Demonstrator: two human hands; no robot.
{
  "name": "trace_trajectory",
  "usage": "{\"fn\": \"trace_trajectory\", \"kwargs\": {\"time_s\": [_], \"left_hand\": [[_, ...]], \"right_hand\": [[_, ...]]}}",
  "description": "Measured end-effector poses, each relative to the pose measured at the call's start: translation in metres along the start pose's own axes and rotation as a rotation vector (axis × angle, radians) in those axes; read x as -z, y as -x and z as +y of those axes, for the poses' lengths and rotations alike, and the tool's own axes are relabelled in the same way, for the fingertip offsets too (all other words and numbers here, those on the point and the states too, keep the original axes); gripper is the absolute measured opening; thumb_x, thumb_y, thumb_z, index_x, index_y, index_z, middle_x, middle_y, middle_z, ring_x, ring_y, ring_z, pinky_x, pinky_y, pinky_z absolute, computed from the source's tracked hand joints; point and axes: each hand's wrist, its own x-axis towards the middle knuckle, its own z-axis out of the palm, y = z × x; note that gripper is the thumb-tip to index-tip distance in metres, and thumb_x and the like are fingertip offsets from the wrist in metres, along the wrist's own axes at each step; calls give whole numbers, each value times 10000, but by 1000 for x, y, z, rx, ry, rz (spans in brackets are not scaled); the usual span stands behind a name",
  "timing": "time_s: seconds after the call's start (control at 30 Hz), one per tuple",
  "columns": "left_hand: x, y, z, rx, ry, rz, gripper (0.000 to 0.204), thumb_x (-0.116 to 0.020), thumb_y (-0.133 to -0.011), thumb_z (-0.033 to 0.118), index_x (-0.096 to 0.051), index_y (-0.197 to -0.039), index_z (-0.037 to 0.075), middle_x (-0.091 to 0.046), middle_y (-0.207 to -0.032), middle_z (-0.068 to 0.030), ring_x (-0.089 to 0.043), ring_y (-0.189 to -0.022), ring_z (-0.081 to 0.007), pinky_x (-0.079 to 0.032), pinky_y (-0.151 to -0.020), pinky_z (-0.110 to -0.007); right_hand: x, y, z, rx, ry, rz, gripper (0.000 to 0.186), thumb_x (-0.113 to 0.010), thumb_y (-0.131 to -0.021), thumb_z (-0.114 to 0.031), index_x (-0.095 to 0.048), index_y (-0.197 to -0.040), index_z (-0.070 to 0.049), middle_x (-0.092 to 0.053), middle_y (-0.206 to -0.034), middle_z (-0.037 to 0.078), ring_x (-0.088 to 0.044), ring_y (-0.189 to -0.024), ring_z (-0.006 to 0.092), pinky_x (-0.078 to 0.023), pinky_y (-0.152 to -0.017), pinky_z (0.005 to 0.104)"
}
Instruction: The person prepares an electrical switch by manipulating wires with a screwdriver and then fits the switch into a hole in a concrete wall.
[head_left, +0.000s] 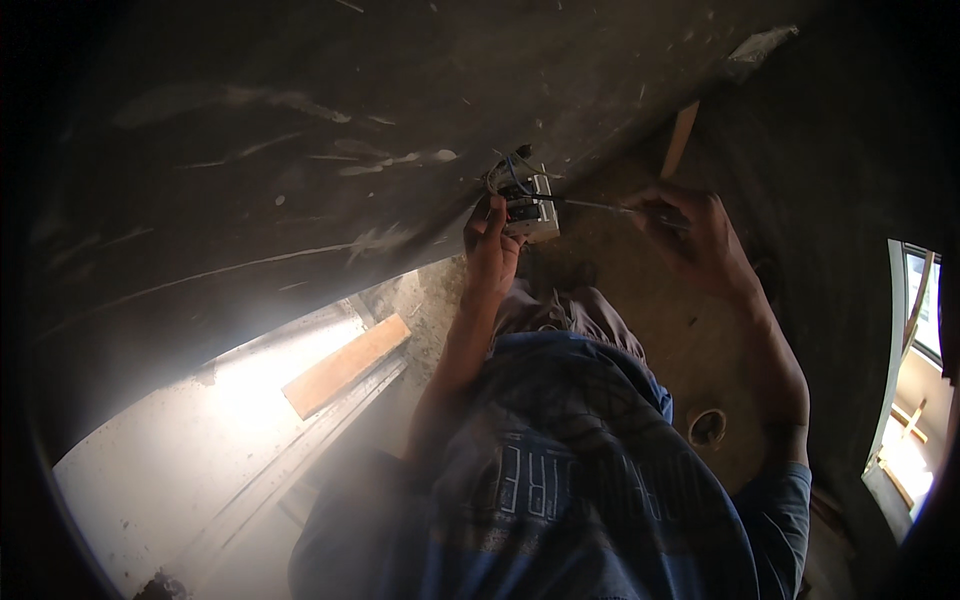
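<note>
A small white electrical switch plate (543,228) with dark modules on its back is at the wall, wires side facing me. Thin wires (497,174), one of them blue, run between it and the wall. My left hand (487,250) grips the plate's left side, thumb up against the modules. In my right hand (693,228) is a screwdriver, its thin metal shaft (597,206) pointing left with the tip at the modules. My fingers cover most of its handle. Shadow hides exactly which terminal the tip touches.
The dark wall (230,180) carries pale scuffs and smears. A wooden board (348,366) lies on a brightly lit ledge at the left. On the floor sits a round ring-shaped object (707,428). A wood strip (681,138) leans farther off; a bright opening (915,380) is at right.
</note>
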Motion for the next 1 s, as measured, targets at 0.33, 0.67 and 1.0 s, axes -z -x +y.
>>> {"fn": "trace_trajectory", "kwargs": {"time_s": [0.33, 0.67, 1.0], "left_hand": [[-5, 1, 5, 33, 1, 7, 349, -617, -993, 223, -553, -1280, 33, -670, -1112, -68, -670, -989, -168, -553, -858, -347], [5, -1, 3, 58, 16, -7, 330, -615, -994, 213, -563, -1270, 39, -672, -1099, -60, -670, -983, -160, -559, -861, -342], [5, -1, 5, 64, -1, -18, 317, -607, -1000, 218, -569, -1267, 53, -671, -1105, -56, -663, -980, -159, -544, -855, -339]], "right_hand": [[5, -6, 4, -111, -67, -11, 159, -689, -878, -66, -668, -1015, 11, -690, -812, 73, -657, -781, 95, -502, -670, 280], [-2, -9, 30, 18, -124, 66, 164, -684, -854, -7, -668, -1015, 17, -661, -918, 80, -647, -846, 125, -515, -700, 285], [-4, -19, 7, 237, 155, 174, 315, -600, -869, 68, -631, -1178, 14, -635, -939, 114, -648, -807, 203, -533, -738, 309]]}}
